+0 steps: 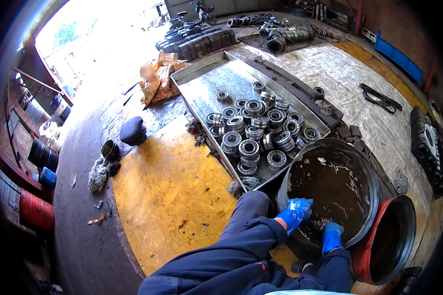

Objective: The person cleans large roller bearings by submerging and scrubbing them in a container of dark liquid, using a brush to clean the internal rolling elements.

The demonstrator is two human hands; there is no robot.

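Note:
Both my hands wear blue rubber gloves and are over a large round metal drum (pixel 372 169) of murky brown liquid. My left hand (pixel 297 211) is closed just inside the drum's near left side; whatever it may hold is hidden. My right hand (pixel 332 235) reaches down at the near edge, beside pale froth or a small wad at the liquid's surface. Its fingers are hidden. Just beyond the drum, a shallow metal tray (pixel 202 73) bears many steel roller bearings (pixel 249 147), some stacked and others loosely heaped.
A red drum (pixel 364 253) stands against the right of the liquid-filled one. A yellow sheet (pixel 177 196) covers the floor at left, with a dark round stool (pixel 133 131) at its edge. A grey rag bundle (pixel 98 174) lies farther left. More bearing stacks (pixel 285 34) are at the back.

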